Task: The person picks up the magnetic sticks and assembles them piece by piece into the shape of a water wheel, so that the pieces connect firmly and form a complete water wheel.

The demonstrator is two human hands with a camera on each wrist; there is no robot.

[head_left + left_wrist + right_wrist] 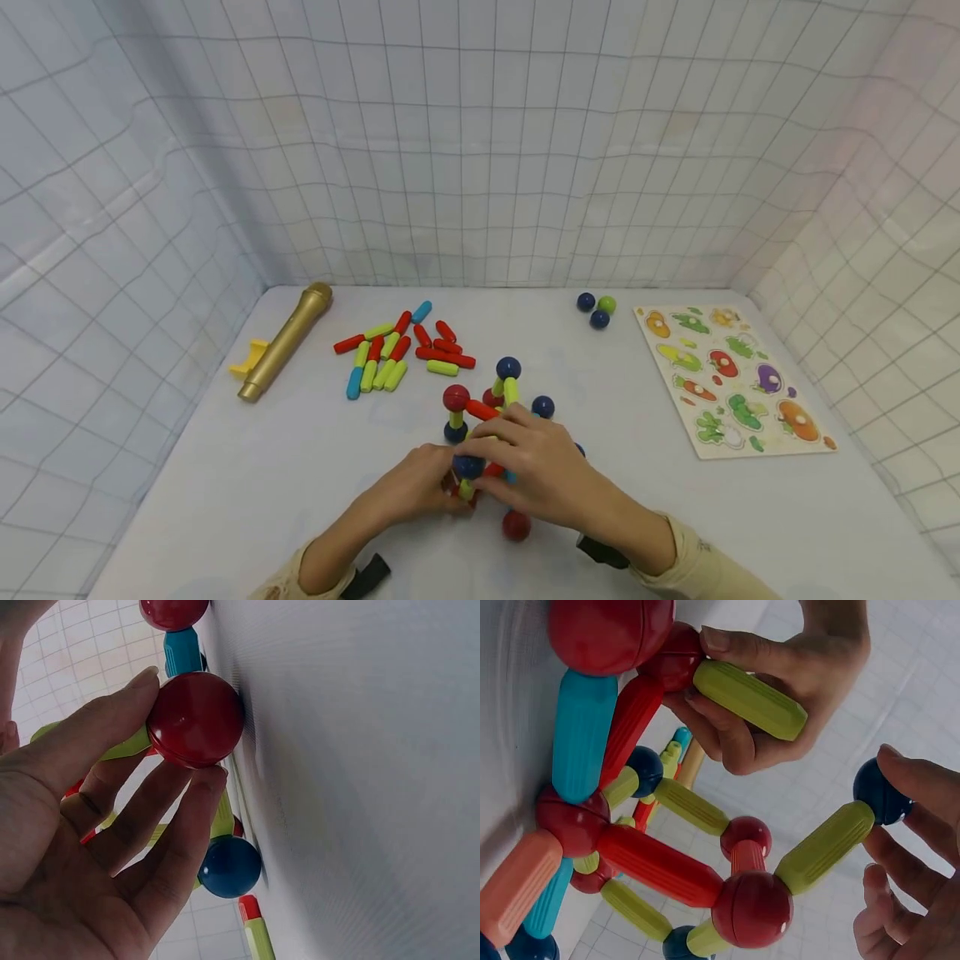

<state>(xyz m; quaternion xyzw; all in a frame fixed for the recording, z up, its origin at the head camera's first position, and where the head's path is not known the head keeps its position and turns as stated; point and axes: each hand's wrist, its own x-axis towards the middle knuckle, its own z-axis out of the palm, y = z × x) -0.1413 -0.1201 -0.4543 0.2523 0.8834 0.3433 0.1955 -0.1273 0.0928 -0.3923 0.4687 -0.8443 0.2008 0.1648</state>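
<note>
While the left hand (416, 485) pinches a red ball (196, 718) and the right hand (542, 467) a navy ball (882, 790), the ball-and-rod frame (660, 866), at four o'clock from the golden microphone (288, 340), seems light, stiff but weak-jointed, so best held at these balls.

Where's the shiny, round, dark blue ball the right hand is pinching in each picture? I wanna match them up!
Head: the shiny dark blue ball is lower middle, in the right hand.
Left wrist: not in it; the unpinched blue ball there is another one.
Right wrist: right of the middle, about halfway up.
Shared landmark: the bare left hand, seen in all three.
</note>
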